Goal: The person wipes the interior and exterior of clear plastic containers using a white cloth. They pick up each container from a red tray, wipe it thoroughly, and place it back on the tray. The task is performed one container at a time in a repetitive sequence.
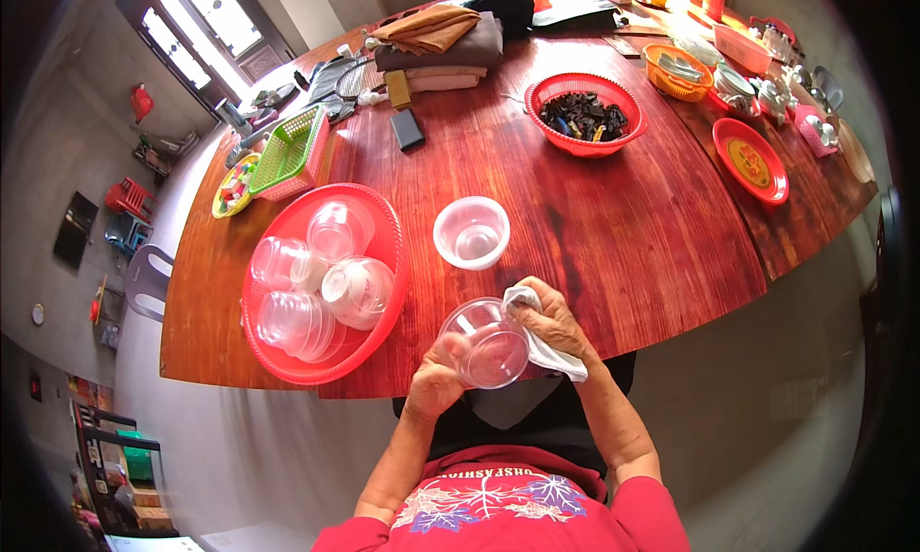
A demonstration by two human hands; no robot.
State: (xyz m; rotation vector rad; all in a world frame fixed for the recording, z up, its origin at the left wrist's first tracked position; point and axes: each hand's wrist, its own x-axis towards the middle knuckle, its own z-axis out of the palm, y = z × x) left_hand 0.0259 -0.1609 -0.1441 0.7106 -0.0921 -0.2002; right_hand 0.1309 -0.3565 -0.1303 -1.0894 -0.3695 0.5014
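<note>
My left hand (439, 375) grips the left side of a clear plastic bowl (494, 353), which is tilted above the table's near edge. A white cloth (551, 349) is bunched in my right hand (548, 317), its fingers closed around it at the bowl's upper right rim. Part of the cloth hangs down past my wrist. Just beyond, a translucent plastic bowl (471, 234) stands upright on the table. To the left, a large red plastic basket (391, 236) contains several clear bowls (292, 322), some of them stacked.
Across the red wooden table (460, 102) sit a red colander (586, 149) of dark dried pieces, a black box (407, 129) and folded cloths (436, 39). A green basket (292, 154) stands at the left. An orange basket (678, 71) and a red tray (749, 161) lie right.
</note>
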